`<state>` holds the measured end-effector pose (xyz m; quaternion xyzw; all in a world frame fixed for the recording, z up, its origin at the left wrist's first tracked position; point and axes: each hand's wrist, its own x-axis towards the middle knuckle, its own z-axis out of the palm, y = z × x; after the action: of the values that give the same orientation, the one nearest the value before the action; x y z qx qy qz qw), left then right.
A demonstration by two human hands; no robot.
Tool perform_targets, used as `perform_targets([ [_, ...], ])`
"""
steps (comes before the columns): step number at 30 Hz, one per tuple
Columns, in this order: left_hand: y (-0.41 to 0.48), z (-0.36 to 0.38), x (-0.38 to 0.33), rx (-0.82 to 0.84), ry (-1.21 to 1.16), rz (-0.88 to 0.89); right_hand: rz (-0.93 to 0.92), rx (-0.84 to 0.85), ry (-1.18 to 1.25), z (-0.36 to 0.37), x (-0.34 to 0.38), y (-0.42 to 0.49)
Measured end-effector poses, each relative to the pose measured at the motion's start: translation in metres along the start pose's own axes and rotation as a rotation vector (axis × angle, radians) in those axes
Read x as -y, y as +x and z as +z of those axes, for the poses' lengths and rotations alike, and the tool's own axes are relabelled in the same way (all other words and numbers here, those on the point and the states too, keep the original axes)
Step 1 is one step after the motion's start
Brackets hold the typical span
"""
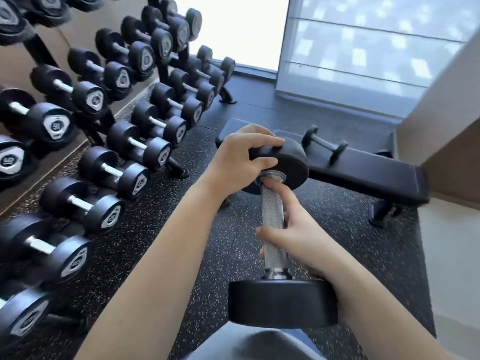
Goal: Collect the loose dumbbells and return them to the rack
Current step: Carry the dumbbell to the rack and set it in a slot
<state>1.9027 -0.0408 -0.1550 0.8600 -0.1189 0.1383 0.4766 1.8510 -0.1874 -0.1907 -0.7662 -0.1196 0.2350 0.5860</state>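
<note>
Two hands clamp one dumbbell (272, 203) upright over the floor (226, 255) beside the rack (176, 168): left hand (241, 157) grips its upper head, right hand (293, 237) wraps its handle.

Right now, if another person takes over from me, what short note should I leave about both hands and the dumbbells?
Left hand: grips the far head of the held dumbbell.
Right hand: holds its knurled handle.
The held dumbbell is lifted above the floor, with the rack to the left.
A small dumbbell lies on the bench.
Done: one dumbbell picked up.
Left: place it on the rack, then collect the small one.
</note>
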Motion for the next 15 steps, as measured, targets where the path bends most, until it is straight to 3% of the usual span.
perform_targets([
  [8,0.075,-0.018,0.034,-0.113,0.051,-0.025,-0.026,0.112,-0.093,-0.037,0.02,0.093],
  [15,0.117,-0.036,0.071,-0.105,0.039,-0.091,0.011,0.173,-0.074,-0.038,0.028,0.156],
])
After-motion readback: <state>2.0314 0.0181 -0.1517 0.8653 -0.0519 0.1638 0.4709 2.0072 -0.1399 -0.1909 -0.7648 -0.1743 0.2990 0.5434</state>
